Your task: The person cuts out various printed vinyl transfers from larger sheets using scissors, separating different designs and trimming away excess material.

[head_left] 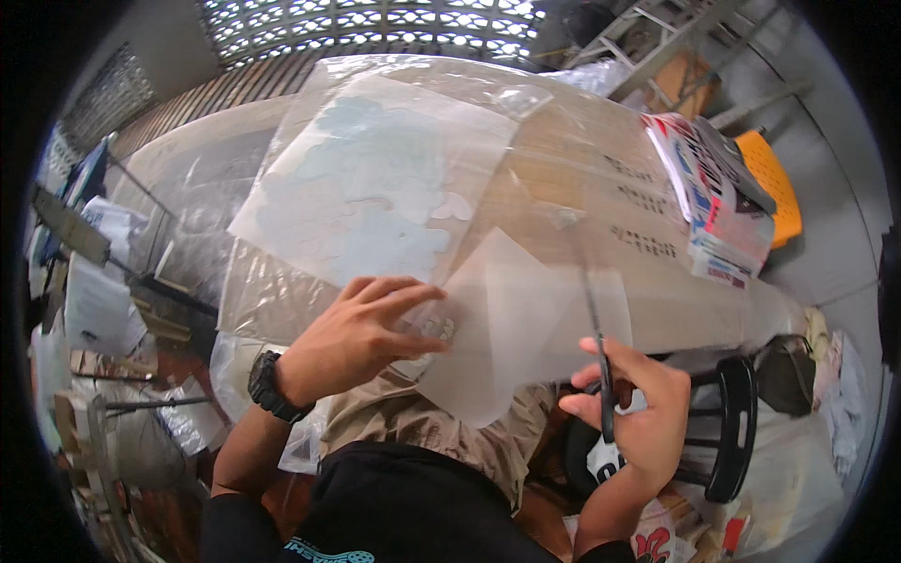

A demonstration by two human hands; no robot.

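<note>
My left hand, with a black watch on its wrist, is at the left edge of a translucent sheet. Its thumb and fingers are apart, and small pale pieces show between them. The translucent sheet looks folded or layered, and its lower end hangs over the table's near edge. My right hand is closed around a long, thin dark tool; seen edge-on, its exact kind is unclear. The tool points away from me over the sheet's right part. Beyond my left hand lies a larger sheet bearing pale blue, irregular shapes.
Clear plastic covers the table. Newspapers lie at its right edge, beside a yellow perforated seat. A black stool stands near my right arm. A ladder is at the back right, and cluttered shelving at left.
</note>
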